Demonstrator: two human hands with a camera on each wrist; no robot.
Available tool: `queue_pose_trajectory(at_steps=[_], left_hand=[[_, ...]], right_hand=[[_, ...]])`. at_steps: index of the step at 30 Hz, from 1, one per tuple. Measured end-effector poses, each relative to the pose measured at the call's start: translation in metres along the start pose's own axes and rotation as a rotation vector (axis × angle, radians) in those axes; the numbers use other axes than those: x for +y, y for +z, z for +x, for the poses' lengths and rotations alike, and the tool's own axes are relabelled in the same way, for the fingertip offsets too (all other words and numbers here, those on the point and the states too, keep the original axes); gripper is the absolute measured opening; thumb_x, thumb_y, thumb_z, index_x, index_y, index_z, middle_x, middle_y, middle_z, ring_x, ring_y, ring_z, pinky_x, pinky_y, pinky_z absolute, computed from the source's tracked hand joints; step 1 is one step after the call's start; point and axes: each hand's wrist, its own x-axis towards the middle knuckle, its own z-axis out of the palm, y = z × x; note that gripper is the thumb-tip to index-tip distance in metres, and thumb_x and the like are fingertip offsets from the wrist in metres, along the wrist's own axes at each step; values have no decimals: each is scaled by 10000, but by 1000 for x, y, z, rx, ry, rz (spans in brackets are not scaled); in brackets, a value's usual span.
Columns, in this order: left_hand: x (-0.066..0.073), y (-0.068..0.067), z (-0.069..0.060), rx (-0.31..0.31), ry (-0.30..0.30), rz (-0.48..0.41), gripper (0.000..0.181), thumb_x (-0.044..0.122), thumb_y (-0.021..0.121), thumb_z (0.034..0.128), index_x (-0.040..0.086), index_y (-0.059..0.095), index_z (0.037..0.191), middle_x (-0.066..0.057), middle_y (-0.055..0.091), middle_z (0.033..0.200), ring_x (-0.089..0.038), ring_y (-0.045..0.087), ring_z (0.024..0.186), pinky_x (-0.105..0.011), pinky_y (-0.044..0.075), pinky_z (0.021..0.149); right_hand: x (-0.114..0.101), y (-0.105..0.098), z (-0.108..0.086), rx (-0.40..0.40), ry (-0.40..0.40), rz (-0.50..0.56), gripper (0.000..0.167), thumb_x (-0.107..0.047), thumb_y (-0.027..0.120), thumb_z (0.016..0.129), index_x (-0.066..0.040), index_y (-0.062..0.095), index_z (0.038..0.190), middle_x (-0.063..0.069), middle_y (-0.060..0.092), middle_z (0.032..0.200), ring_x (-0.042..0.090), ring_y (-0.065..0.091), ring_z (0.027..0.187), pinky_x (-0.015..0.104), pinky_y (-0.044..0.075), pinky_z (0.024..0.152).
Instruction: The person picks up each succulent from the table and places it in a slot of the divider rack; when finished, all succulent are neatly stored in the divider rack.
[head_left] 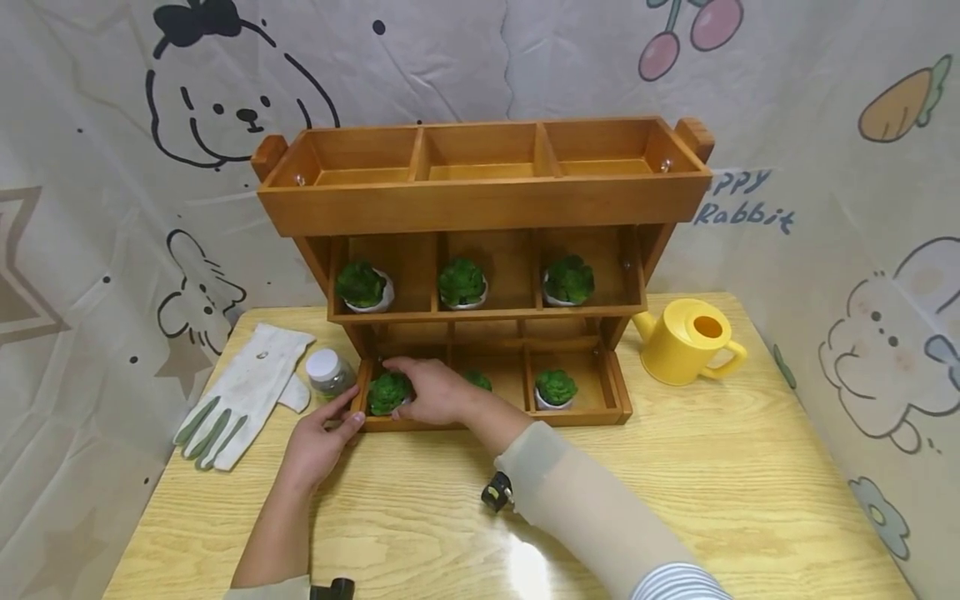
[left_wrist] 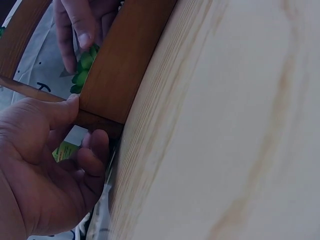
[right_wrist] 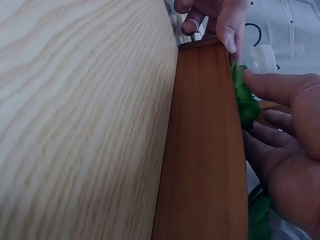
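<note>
A three-tier wooden plant stand [head_left: 487,204] stands on the table. My left hand [head_left: 321,443] holds its bottom tier at the front left corner, and in the left wrist view the thumb lies on the wood with fingers curled below. In the bottom left compartment sits a small green potted plant [head_left: 388,392]. My right hand [head_left: 435,393] grips this plant from the right; the right wrist view shows thumb and fingers [right_wrist: 272,87] on either side of its leaves. Its pot is mostly hidden there. Another bottom-tier plant [head_left: 477,380] is partly covered by my right hand.
Green plants in white pots fill the middle tier, one [head_left: 462,283] at its centre. A further plant [head_left: 556,388] sits bottom right. White gloves [head_left: 247,396] and a white-capped jar [head_left: 328,372] lie left of the stand; a yellow watering can [head_left: 678,346] stands right.
</note>
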Motion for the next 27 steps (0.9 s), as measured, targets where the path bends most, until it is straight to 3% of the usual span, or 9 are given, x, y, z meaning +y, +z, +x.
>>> queue_pose_trajectory(at_steps=[5,13,21,27], left_hand=[[0,-1,0,-6,13,39,542,290,670,1037,203,518,1550,-141,592,1147,-231,661,981,-314,575,805],[1,1,-3,-9,70,189,542,315,612,1066,211,473,1579,-139,589,1232,-282,615,1074,-452,488,952],[2,1,-4,-18,102,238,594,306,648,1045,196,447,1593,-182,565,1280,-254,606,1006,-395,503,853],[5,2,-9,-36,132,298,670,337,676,1026,166,403,1613,-166,530,1140,-228,540,866,-368,455,751]], right_hand=[[1,-4,-5,18,-31,21,799,-295,835,888,-146,448,1571,51,600,1458,178,577,1303,309,458,1080],[13,-8,-28,51,-102,114,734,-229,802,923,-91,456,1554,71,554,1506,198,607,1288,255,481,1040],[20,-10,-65,107,-106,190,692,-201,775,954,-125,451,1562,96,531,1519,230,598,1305,324,492,1055],[28,-11,-93,141,-119,253,664,-176,768,961,-135,465,1550,139,548,1488,261,605,1294,321,500,1047]])
